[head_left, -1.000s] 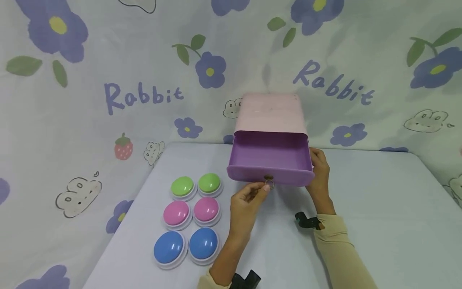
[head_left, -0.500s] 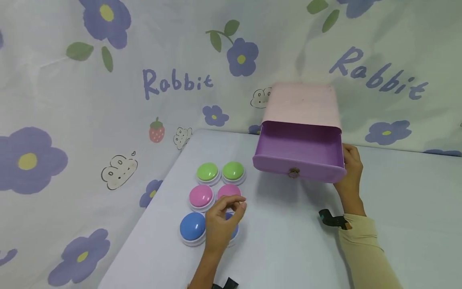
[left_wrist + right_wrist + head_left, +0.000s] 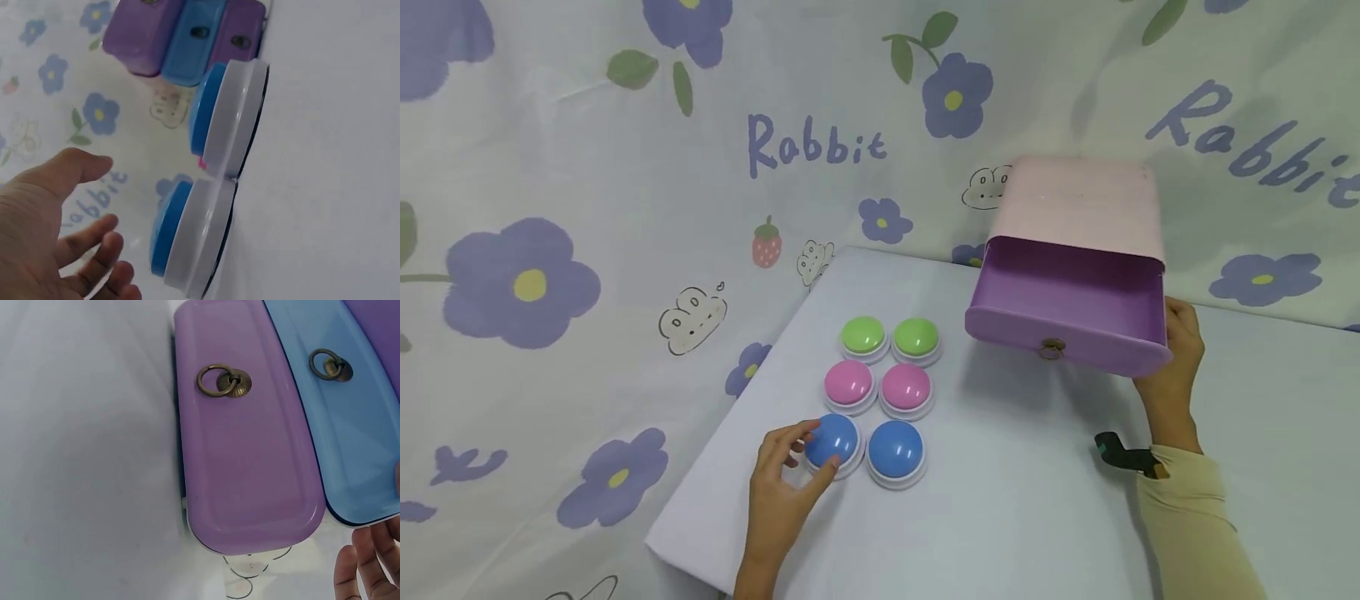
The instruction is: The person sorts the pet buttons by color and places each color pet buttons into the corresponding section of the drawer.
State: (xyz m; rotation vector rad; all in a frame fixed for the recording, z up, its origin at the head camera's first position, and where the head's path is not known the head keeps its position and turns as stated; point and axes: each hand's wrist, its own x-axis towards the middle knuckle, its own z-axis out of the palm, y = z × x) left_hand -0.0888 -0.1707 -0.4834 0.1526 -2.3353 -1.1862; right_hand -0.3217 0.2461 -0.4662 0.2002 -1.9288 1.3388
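My left hand hovers with spread, bent fingers over the left blue dome button; in the left wrist view the fingers are apart from it. Beside it sits the right blue dome button. At the right, my right hand holds the side of a small pink drawer cabinet. In the right wrist view its fingers lie along the side by the blue middle drawer; the thumb is mostly cut off. The purple top drawer is pulled out, with nothing visible inside.
Two pink dome buttons and two green dome buttons stand in rows behind the blue ones. The white table ends at the left along a slanting edge. A flower-printed cloth hangs behind.
My left hand has let go of the drawer's ring pull and moved left and down to the left blue button. The right hand stays at the cabinet. The head view has turned left.
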